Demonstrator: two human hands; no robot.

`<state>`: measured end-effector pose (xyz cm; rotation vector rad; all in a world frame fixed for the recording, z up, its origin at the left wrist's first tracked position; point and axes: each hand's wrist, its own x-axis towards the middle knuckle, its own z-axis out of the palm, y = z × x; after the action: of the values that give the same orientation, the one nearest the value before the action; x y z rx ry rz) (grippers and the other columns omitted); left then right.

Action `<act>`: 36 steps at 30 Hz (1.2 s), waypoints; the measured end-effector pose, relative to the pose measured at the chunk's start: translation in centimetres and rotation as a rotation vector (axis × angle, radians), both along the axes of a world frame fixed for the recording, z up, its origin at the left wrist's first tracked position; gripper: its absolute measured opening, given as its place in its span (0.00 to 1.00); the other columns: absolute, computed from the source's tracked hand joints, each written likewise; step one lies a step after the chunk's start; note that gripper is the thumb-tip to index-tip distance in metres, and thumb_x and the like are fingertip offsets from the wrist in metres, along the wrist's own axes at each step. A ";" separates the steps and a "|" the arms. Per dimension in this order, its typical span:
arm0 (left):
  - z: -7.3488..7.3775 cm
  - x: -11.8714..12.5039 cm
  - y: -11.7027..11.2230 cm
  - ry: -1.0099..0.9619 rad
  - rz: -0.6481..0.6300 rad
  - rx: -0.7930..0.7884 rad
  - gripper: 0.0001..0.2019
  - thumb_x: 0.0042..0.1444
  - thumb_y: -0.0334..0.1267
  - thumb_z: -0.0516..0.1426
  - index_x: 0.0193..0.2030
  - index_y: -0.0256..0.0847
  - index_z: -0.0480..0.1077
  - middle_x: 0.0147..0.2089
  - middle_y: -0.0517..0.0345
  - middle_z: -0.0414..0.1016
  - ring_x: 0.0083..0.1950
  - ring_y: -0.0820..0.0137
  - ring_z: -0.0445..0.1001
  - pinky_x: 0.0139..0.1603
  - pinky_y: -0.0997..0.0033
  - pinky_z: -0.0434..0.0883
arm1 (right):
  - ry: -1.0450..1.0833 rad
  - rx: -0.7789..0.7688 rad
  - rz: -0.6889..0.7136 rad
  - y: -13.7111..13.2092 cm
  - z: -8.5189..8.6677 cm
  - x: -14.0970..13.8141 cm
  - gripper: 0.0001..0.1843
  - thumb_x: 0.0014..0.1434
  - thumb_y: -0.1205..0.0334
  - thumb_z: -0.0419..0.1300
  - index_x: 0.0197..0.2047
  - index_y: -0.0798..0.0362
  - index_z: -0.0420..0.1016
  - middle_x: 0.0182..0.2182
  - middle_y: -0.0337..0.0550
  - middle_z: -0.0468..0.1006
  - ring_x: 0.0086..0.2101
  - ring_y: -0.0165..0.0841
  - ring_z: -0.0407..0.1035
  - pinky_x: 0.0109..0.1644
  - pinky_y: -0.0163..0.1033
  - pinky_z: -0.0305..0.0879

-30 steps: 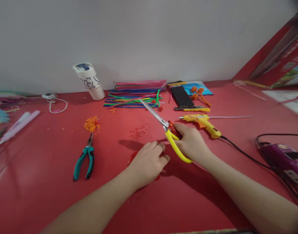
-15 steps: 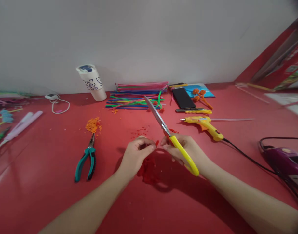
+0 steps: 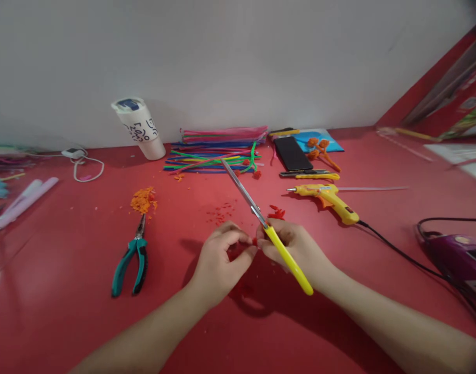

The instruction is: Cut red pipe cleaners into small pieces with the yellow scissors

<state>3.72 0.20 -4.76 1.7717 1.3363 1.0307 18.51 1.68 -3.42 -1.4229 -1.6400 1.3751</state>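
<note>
A small piece of red fuzzy stem [image 3: 254, 241] sits between the two hands. My left hand [image 3: 220, 262] is closed in a pinch at it, thumb and forefinger close together. My right hand [image 3: 300, 252] holds yellow-handled scissors [image 3: 288, 259], their closed-looking blades pointing up and away to the left. The right fingertips also come close to the red piece; whether they touch it I cannot tell. Short red pieces [image 3: 277, 212] lie just beyond the right hand, and tiny red clippings [image 3: 221, 212] are scattered beyond the left. Shadow partly covers more red material [image 3: 243, 291] below the hands.
Teal pliers [image 3: 132, 259] and orange clippings [image 3: 143, 200] lie left. Along the back are a white tumbler [image 3: 142, 130], colored pipe cleaners [image 3: 218, 156], a black phone [image 3: 293, 154] and a cutter [image 3: 310, 175]. A yellow glue gun [image 3: 327, 199] with its cord lies right.
Both hands have come slightly lower in the view, and the scissors' handle has swung down. More short red pieces show beyond the right hand. The camera view has shifted a little.
</note>
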 end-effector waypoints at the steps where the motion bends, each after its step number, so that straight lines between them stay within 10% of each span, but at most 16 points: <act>1: 0.0 0.0 -0.1 0.021 0.003 0.022 0.02 0.45 0.29 0.56 0.27 0.38 0.68 0.30 0.59 0.67 0.33 0.72 0.67 0.36 0.71 0.64 | -0.005 0.016 -0.007 -0.1 0.0 0.0 0.04 0.43 0.64 0.52 0.23 0.53 0.58 0.13 0.27 0.54 0.14 0.20 0.49 0.17 0.29 0.45; 13: 0.1 -0.1 -0.3 0.089 0.034 0.100 0.04 0.47 0.28 0.54 0.27 0.39 0.66 0.30 0.60 0.67 0.34 0.73 0.65 0.37 0.72 0.63 | 0.007 0.023 -0.033 -0.4 0.1 -0.9 0.04 0.45 0.62 0.51 0.24 0.52 0.57 0.13 0.27 0.54 0.13 0.21 0.49 0.18 0.30 0.47; 22: 0.3 -1.7 1.5 -0.692 0.216 -0.209 0.03 0.45 0.32 0.58 0.29 0.39 0.68 0.27 0.64 0.66 0.26 0.79 0.61 0.28 0.79 0.60 | -0.517 0.428 0.128 0.4 -0.2 1.4 0.14 0.47 0.51 0.55 0.25 0.51 0.58 0.17 0.32 0.60 0.18 0.26 0.54 0.22 0.32 0.45; 28: 1.0 -2.3 1.7 -0.831 0.219 -0.195 0.01 0.49 0.33 0.56 0.29 0.39 0.67 0.25 0.65 0.65 0.24 0.81 0.59 0.24 0.82 0.58 | -0.873 0.583 0.252 0.1 -0.4 1.8 0.13 0.54 0.50 0.48 0.32 0.52 0.59 0.18 0.40 0.69 0.18 0.33 0.63 0.22 0.34 0.42; 36: 1.1 -2.0 1.4 -0.910 0.179 -0.255 0.02 0.46 0.32 0.58 0.29 0.39 0.69 0.26 0.64 0.68 0.24 0.82 0.62 0.25 0.82 0.59 | -0.642 0.431 0.248 -0.2 -0.5 1.0 0.10 0.54 0.54 0.49 0.26 0.51 0.57 0.17 0.36 0.66 0.18 0.29 0.58 0.21 0.34 0.44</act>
<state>1.72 1.56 -3.67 0.8059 0.9684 1.4407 19.55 1.43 -3.95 -1.5087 -2.4062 0.6181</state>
